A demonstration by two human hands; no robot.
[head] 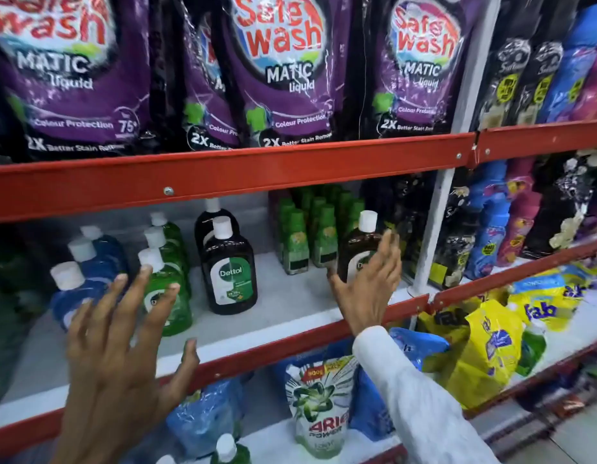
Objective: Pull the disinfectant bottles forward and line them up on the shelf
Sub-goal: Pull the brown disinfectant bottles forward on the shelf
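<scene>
While both hands reach in with fingers spread and gripping nothing, the white shelf (283,306) holds white-capped bottles: blue bottles (89,272) at nine o'clock, green bottles (166,283) beside them, brown Dettol bottles (228,262) at centre. The left hand (123,349) hovers before the green ones. The right hand (367,283) half-hides another brown Dettol bottle (357,246) at three o'clock, its label mostly covered.

Bottles (231,267) in rows on shelf (290,306)
</scene>
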